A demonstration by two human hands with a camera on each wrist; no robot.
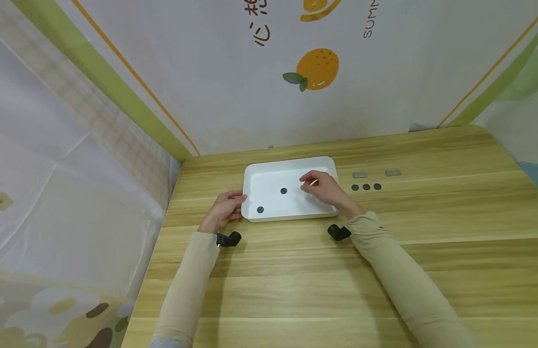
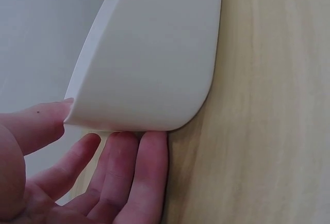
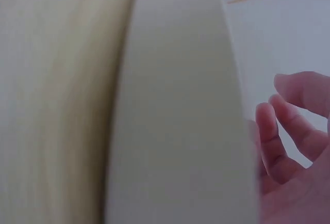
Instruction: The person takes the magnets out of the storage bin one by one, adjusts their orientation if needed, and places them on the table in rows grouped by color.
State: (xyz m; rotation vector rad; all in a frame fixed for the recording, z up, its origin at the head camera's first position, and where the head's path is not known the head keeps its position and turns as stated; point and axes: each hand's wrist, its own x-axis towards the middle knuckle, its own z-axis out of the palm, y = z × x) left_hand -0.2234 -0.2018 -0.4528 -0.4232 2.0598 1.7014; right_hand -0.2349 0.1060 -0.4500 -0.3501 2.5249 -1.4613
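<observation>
A white rectangular tray lies on the wooden table, with one dark round disc near its middle and another dark disc by its near left corner. At the tray's left end, my left hand grips the wall. In the left wrist view its thumb is at the rim, while the other fingers touch the outside of the wall. Over the right part of the tray hovers my right hand, fingers loosely bent. Thumb and fingers stand apart in the right wrist view, nothing visible between them.
Right of the tray, three dark discs lie in a row. Behind them are two flat grey rectangular pieces. A printed cloth hangs along the table's back edge, and another cloth hangs at the left.
</observation>
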